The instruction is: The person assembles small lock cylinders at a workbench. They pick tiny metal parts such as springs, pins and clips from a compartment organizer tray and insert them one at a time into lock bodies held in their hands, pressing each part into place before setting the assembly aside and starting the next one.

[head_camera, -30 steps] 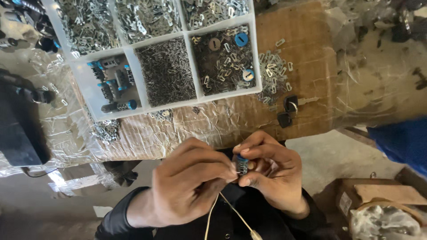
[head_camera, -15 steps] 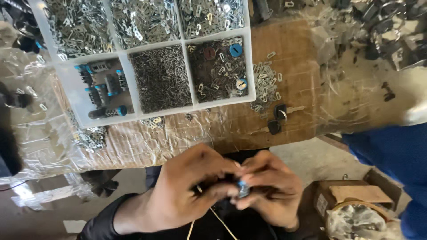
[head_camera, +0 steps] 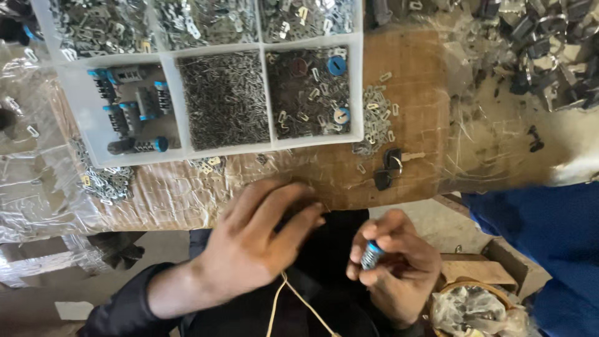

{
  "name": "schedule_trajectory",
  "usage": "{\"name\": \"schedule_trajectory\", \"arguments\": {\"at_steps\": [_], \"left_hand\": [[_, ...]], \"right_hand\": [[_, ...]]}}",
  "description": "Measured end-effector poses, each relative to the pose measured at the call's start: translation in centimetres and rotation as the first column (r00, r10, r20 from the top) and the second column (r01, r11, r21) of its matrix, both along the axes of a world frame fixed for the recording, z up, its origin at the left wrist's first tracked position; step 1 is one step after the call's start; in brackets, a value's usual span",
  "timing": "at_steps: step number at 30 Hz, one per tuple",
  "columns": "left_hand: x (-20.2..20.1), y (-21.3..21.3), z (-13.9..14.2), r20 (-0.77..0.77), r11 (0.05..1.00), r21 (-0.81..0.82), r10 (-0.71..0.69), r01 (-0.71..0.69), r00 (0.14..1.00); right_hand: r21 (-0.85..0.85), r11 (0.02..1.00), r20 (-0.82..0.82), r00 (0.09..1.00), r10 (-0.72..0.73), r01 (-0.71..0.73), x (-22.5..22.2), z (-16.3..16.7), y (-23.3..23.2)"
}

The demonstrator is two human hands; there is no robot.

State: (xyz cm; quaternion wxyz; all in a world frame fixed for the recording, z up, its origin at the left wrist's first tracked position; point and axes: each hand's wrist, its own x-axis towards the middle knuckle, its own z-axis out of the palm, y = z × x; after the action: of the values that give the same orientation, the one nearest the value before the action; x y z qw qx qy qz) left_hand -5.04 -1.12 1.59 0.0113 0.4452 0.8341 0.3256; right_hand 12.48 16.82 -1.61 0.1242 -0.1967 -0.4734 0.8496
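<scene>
A tray (head_camera: 359,87) of compartments sits on the worktop (head_camera: 418,75), with loose clips (head_camera: 374,122) just right of it and keys (head_camera: 390,165) nearer the edge. Below the edge, the left hand (head_camera: 259,243) lies left of the right hand (head_camera: 399,268), which holds a cylinder (head_camera: 372,254).

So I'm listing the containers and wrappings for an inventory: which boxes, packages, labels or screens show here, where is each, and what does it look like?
Compartment tray: top left on the table, white, rectangular, divided into cells of small metal parts.
Cardboard box: bottom right, beside the right hand, brown, open.
Plastic bag: bottom right, clear, crumpled.
Plastic sheet: over the table's left edge, clear.
No labels or screens seen.
</scene>
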Motion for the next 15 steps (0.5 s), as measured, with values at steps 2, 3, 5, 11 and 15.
{"name": "schedule_trajectory", "arguments": {"at_steps": [2, 3, 5, 11, 15], "left_hand": [[0.1, 1.2, -0.6, -0.063, 0.997, -0.082, 0.001, -0.006, 0.998], [0.1, 1.4, -0.7, -0.093, 0.993, -0.12, 0.007, -0.018, 0.996], [0.0, 1.6, -1.0, -0.009, 0.986, -0.165, -0.007, 0.006, 1.0], [-0.5, -3.6, -1.6, -0.051, 0.994, -0.003, -0.105, 0.105, 0.993], [-0.3, -7.4, -0.7, 0.098, 0.941, 0.143, 0.295, -0.307, 0.95]], "right_hand": [[0.02, 1.0, -0.019, 1.0, -0.016, 0.016, -0.5, 0.2, -0.5], [0.032, 0.999, -0.026, 1.0, -0.016, 0.017, -0.7, 0.4, -0.8], [0.051, 0.996, -0.057, 0.996, -0.064, 0.067, -1.1, 0.7, -1.3], [0.004, 1.0, -0.001, 1.0, -0.007, 0.007, -2.7, 1.8, -2.2], [-0.084, 0.99, 0.035, 0.993, 0.112, -0.109, -5.2, 1.6, -4.0]]}}
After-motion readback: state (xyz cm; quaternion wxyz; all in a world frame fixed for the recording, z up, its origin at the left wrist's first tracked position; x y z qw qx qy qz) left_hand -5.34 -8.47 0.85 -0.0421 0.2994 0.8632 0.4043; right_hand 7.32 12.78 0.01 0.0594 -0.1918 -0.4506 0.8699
